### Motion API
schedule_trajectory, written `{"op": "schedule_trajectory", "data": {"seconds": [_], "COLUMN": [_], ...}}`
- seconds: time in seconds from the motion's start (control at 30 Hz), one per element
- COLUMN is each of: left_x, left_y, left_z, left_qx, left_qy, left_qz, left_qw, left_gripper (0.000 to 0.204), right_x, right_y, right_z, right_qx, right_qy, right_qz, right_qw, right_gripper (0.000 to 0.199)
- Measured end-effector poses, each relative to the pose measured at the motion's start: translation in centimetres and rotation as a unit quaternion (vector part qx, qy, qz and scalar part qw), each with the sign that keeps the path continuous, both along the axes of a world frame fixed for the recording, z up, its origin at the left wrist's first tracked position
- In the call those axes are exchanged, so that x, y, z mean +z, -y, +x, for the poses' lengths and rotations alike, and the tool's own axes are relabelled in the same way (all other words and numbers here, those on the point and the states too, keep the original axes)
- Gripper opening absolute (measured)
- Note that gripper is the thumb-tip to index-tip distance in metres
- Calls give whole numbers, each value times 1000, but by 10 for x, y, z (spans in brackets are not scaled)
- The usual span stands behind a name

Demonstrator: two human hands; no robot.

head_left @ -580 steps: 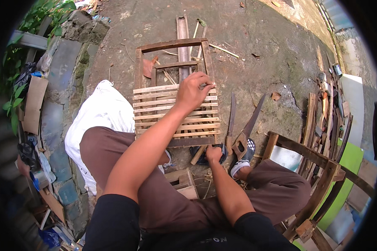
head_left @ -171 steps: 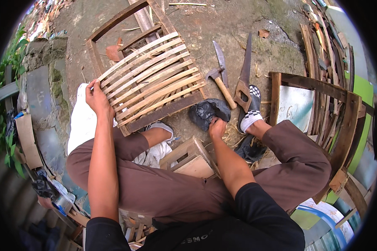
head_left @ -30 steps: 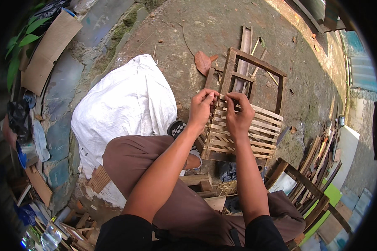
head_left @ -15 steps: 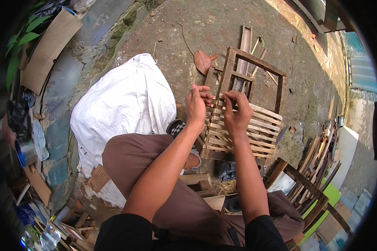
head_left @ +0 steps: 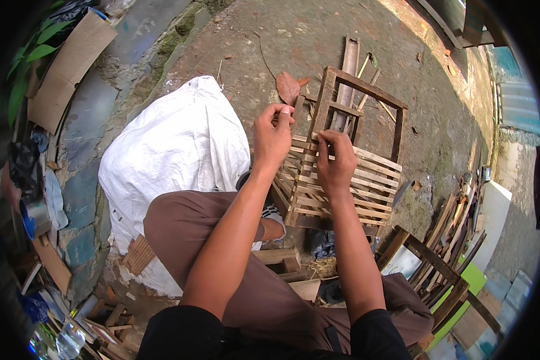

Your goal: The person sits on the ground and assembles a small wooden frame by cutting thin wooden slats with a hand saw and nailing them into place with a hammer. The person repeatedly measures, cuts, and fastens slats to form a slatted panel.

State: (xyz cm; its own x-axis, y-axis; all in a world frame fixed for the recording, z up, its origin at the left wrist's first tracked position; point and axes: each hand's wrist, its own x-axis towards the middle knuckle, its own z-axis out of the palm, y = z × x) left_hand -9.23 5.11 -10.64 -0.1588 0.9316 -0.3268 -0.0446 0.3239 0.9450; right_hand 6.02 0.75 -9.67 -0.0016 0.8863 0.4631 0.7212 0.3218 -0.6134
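Wooden slatted frame point(head_left: 378, 159): right hand point(head_left: 337, 162) pinched over it; left hand point(head_left: 272, 139) raised, half-curled; cannot tell contents.

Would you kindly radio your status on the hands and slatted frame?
Left hand raised, left of slatted wooden frame. Right hand over its left side, hold unclear. White sack farther left, apart.

Two hands point(head_left: 272, 141), one slatted wooden frame point(head_left: 378, 158).
I count one white sack point(head_left: 177, 144), one big brown leaf point(head_left: 288, 88), two bare forearms point(head_left: 231, 240).
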Motion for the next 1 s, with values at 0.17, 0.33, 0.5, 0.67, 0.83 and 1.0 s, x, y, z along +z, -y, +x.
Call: {"op": "schedule_trajectory", "data": {"seconds": [0.17,0.33,0.5,0.67,0.83,1.0], "left_x": [0,-1,-1,4,18,20], "left_y": [2,2,3,3,2,2], "left_z": [3,6,7,6,1,-3], "left_qx": [-12,-17,-5,-56,-197,-237], "left_qy": [-26,-35,-38,-46,-62,-87], "left_qz": [32,27,40,45,51,99], "left_qw": [999,999,998,996,977,963], "left_gripper": [22,21,18,14,13,19], "right_x": [-2,-3,-4,-4,-2,6], "right_y": [0,0,0,0,0,2], "right_z": [0,0,0,-1,-2,-6], "right_qx": [-6,-10,-9,-7,3,13], "right_qy": [7,15,15,18,5,-12], "right_qz": [10,11,12,20,29,25], "right_qw": [1000,1000,1000,1000,1000,1000], "right_gripper": [21,21,21,22,23,17]}}
